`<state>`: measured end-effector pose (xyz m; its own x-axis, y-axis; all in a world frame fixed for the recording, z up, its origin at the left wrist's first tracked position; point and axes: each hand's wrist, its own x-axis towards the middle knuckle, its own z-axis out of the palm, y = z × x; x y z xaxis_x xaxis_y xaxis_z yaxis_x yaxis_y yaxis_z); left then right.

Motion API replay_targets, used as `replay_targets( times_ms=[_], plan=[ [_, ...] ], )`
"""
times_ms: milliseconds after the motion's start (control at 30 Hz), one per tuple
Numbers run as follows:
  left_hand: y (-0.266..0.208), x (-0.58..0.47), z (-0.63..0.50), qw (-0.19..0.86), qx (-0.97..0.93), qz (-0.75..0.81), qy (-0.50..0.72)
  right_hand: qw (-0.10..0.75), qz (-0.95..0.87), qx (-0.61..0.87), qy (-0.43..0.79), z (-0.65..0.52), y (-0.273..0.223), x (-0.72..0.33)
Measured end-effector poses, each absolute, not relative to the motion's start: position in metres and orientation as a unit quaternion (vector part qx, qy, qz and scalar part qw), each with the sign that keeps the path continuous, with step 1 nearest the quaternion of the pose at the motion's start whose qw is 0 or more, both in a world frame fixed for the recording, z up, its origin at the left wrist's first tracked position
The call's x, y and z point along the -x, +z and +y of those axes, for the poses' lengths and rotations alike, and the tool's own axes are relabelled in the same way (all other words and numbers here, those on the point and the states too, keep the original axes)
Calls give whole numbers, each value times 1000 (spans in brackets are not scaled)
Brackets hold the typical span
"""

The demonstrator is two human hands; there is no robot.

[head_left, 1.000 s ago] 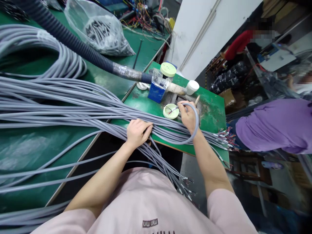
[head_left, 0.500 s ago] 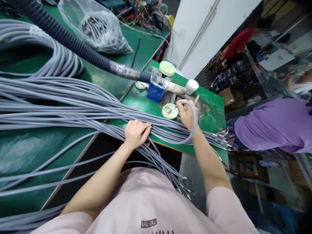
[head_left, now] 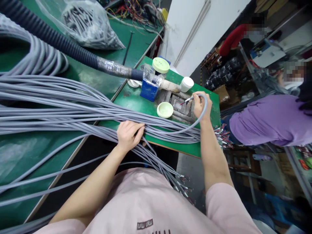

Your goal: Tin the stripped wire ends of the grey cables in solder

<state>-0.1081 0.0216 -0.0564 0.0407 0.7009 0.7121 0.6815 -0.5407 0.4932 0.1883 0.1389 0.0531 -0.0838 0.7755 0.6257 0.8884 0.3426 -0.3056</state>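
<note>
My right hand (head_left: 202,105) pinches a grey cable (head_left: 182,130) close to its stripped end, and the cable loops back over the wrist side. Its thin bared wires (head_left: 182,103) point down at a square metal pot, probably a solder pot (head_left: 177,104), set in a grimy frame; I cannot tell whether they touch it. Left of the pot sits a shallow pale green dish (head_left: 165,110). My left hand (head_left: 129,136) lies over the near edge of a thick bundle of grey cables (head_left: 80,112), its fingers curled round some of them and partly hidden.
A corrugated hose (head_left: 80,53) runs to a blue box (head_left: 148,89) behind the dish. A white cup (head_left: 187,84) and a pale green lidded jar (head_left: 161,65) stand beyond. A bag of cable pieces (head_left: 85,24) lies at the back left. A person in purple (head_left: 265,120) is at right.
My right hand has moved right, taking the cable's bared wires out of the pale green dish and over the metal pot. My left hand stays on the bundle. The view has shifted slightly.
</note>
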Motion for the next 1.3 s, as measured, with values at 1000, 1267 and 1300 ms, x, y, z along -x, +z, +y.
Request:
replay_targets(
  times_ms=[1000, 1267, 1300],
  plan=[
    [-60, 110, 22, 24, -716, 488, 499, 412, -742, 524, -71, 106, 63, -180],
    [-29, 63, -15, 479, -483, 392, 620, 428, -844, 315, -76, -21, 67, -141],
    [-24, 53, -23, 557, -455, 358, 595, 423, -845, 319, -73, -32, 61, -139]
  ],
)
